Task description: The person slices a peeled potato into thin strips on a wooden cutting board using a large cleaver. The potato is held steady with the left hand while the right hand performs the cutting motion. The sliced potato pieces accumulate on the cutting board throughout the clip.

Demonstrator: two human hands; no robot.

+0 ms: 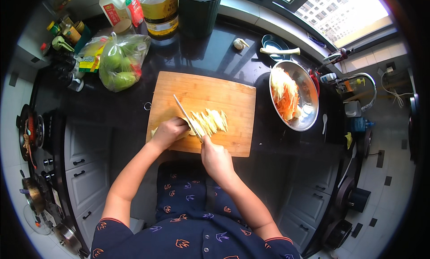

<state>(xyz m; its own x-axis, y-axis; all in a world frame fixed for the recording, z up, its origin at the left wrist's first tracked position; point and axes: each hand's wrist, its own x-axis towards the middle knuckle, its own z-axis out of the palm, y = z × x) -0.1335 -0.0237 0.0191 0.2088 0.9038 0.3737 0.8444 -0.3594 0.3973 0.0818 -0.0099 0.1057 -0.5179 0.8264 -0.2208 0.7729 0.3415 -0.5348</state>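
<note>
A wooden cutting board (204,88) lies on the dark counter in front of me. My right hand (218,160) is closed around the handle of a knife (182,107), whose blade points away and slightly left across the board. Left of the blade, my left hand (170,132) has its fingers curled down on a pale yellow vegetable piece (153,131), mostly hidden under it; it looks like potato. Thin pale strips (215,121) are spread to the right of the blade. A metal bowl (310,97) at the right contains orange shreds (285,102) and more pale strips.
A garlic bulb (240,44) and a dish (274,43) with a pale-handled tool (280,50) across it sit behind the board. Back left are a plastic bag of green produce (122,62), bottles and a tub (159,12). A white spoon (324,123) lies right of the bowl.
</note>
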